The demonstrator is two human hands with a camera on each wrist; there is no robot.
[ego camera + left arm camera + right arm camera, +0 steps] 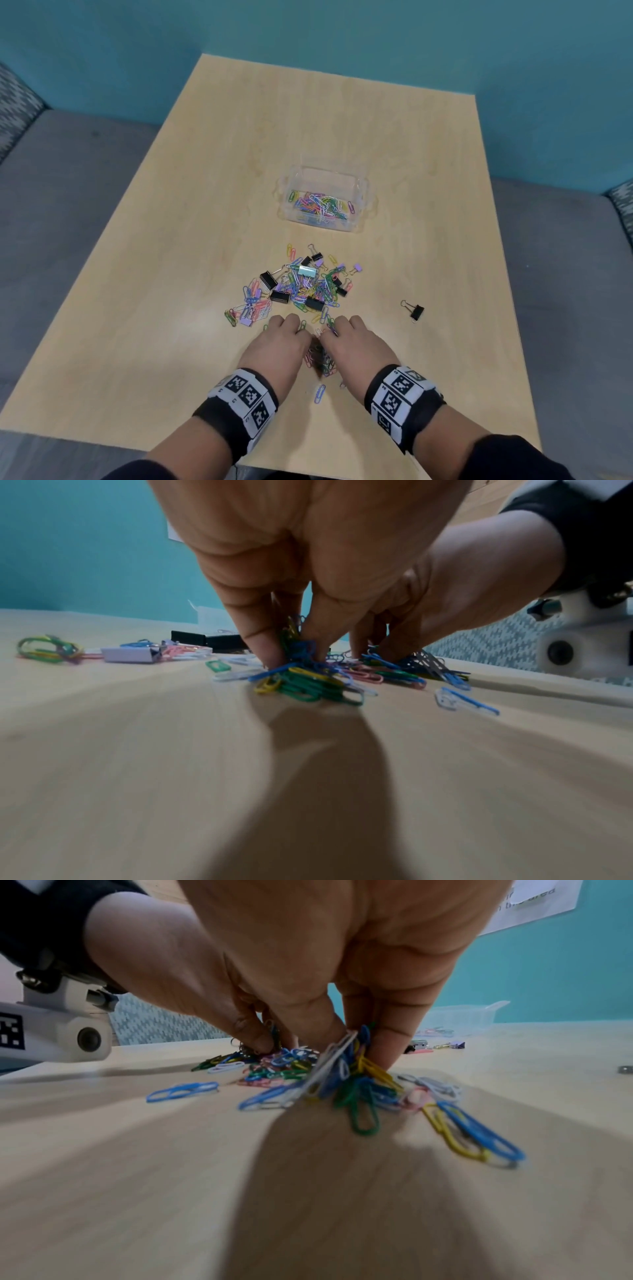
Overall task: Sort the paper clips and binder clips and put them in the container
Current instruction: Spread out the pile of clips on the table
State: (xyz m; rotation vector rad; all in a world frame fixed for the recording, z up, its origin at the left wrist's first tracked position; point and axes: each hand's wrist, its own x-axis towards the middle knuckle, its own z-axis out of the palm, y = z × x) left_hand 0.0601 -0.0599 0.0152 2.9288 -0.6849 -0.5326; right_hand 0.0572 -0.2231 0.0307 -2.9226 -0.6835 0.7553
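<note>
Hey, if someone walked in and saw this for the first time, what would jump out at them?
Probably the bright heap of paper clips and binder clips in the middle of the table, with the left hand and the right hand pressed together at its near edge, fingers curled round a bunch of paper clips. Beyond the heap stands a clear container holding colourful paper clips, and one black binder clip lies alone to the right.

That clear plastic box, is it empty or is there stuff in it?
Partly filled. The clear container stands open-topped, with coloured paper clips covering its bottom; no binder clips show inside.
</note>
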